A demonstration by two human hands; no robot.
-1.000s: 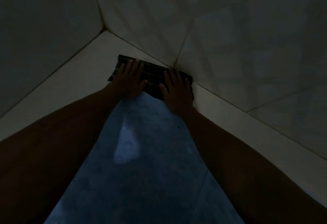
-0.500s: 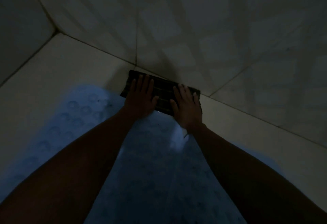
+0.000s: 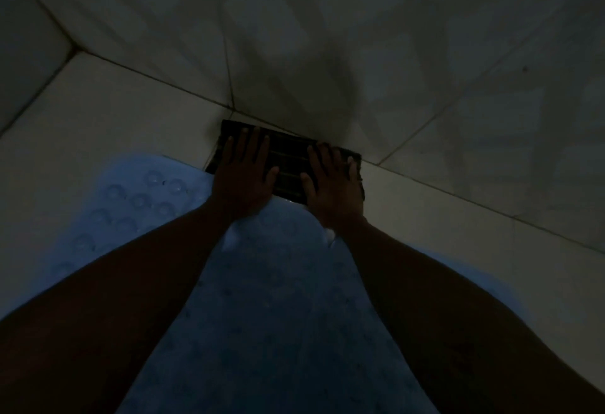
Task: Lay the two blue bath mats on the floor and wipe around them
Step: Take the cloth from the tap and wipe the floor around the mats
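— Where's the mat?
— The blue bath mat [image 3: 131, 207] lies left of and under my arms, bumps showing.
— And your hands?
— My left hand [image 3: 244, 173] and right hand [image 3: 332, 184] press flat, fingers spread, on the dark cloth [image 3: 289, 163]. Its long side runs along the wall [image 3: 360, 37], so I'd slide sideways.
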